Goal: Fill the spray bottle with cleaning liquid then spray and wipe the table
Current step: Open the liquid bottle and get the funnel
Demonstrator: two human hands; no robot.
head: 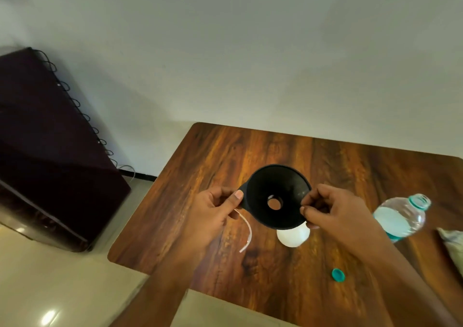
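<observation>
Both hands hold a black plastic funnel [275,196] above the brown wood-grain table [200,156]. The left hand [213,211] pinches the funnel's side tab; the right hand [333,209] pinches the opposite rim. Directly beneath the funnel stands a white rounded bottle [293,236], mostly hidden. Right of it: an uncapped clear plastic water bottle [400,216] and, nearer, a loose teal cap [338,274]. A thin white tube [246,231] hangs below the left hand

Single head view, worn camera looking forward and down from above the counter [325,156], sitting close over it. Wide-angle lens is taking in the wall [250,51] ahead and floor [62,276] at left.
</observation>
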